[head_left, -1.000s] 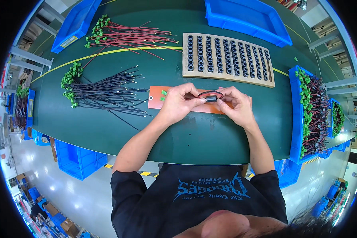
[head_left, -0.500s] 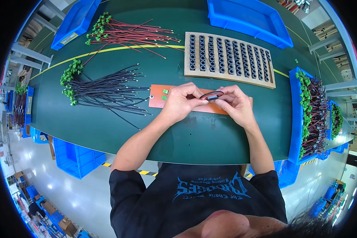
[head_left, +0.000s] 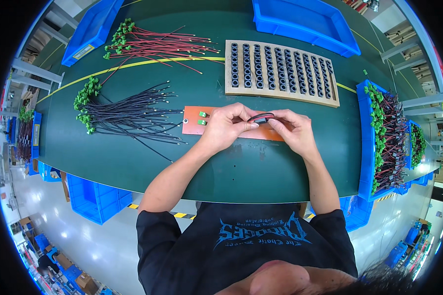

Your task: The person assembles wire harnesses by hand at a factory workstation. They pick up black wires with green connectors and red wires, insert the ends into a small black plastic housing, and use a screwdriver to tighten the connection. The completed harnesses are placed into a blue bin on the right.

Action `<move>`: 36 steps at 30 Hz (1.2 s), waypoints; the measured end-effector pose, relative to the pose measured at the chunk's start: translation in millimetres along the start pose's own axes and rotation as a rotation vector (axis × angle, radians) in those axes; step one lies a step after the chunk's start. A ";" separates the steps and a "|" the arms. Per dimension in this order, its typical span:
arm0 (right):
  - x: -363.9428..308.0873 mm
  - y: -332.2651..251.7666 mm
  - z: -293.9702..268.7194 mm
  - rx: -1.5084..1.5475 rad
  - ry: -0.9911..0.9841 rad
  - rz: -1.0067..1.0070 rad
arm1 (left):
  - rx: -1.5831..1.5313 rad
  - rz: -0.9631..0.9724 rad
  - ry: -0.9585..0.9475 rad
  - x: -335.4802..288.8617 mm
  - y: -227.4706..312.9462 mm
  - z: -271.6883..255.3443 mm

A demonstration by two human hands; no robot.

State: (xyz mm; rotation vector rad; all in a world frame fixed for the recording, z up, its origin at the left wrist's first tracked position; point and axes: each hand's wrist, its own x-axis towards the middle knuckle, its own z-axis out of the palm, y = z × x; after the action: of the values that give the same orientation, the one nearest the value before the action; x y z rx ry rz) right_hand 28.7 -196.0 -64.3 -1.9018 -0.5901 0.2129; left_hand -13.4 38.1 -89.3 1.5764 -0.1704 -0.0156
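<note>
Wires: a red and a black wire [head_left: 261, 117] pinched together between both hands, just above the orange board [head_left: 194, 127] at mid-bench
Left hand: left hand [head_left: 226, 127] closed, fingertips gripping the wires' left end
Right hand: right hand [head_left: 293, 130] closed on the right end
Doing it well: I'd keep the ends level, grip close to the tips, hands low over the board
Around: black wires [head_left: 128, 110] to the left, tray of rings [head_left: 280, 73] behind, green bench [head_left: 133, 162] under all

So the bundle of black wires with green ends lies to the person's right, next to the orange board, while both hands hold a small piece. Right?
Not quite: the head view shows the black wires on the person's left of the orange board. Both the left hand and right hand do hold a small piece.
</note>
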 end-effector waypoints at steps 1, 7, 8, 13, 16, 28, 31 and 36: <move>-1.6 -2.9 2.7 -0.038 0.029 -0.015 | 0.024 0.031 0.001 -0.7 0.3 1.1; -2.4 -12.9 13.9 -0.168 0.100 -0.037 | 0.305 0.271 0.052 -8.3 -3.0 9.6; -2.4 -12.0 15.6 -0.181 0.106 -0.031 | 0.315 0.287 0.053 -8.2 -3.8 10.6; 1.5 -16.2 17.2 -0.133 0.118 -0.017 | 0.263 0.236 0.066 -6.7 0.1 12.9; 4.8 -15.1 5.9 -0.074 0.033 -0.067 | 0.159 0.112 0.077 -6.9 4.4 9.9; 6.1 7.1 -4.3 -0.229 0.029 -0.338 | -0.006 0.023 -0.038 -3.5 -4.2 -0.2; 5.4 7.7 -1.3 -0.243 0.051 -0.400 | -0.087 -0.011 -0.072 -3.6 -5.6 -1.7; 0.3 5.6 -2.7 -0.190 0.092 -0.261 | -0.119 -0.061 -0.114 -4.6 -0.9 -2.5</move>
State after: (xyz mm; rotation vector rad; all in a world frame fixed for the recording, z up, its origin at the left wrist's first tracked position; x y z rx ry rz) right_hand 31.7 -199.7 -68.2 -1.9807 -0.8112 -0.1018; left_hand -17.5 41.1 -90.7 1.4624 -0.2070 -0.1603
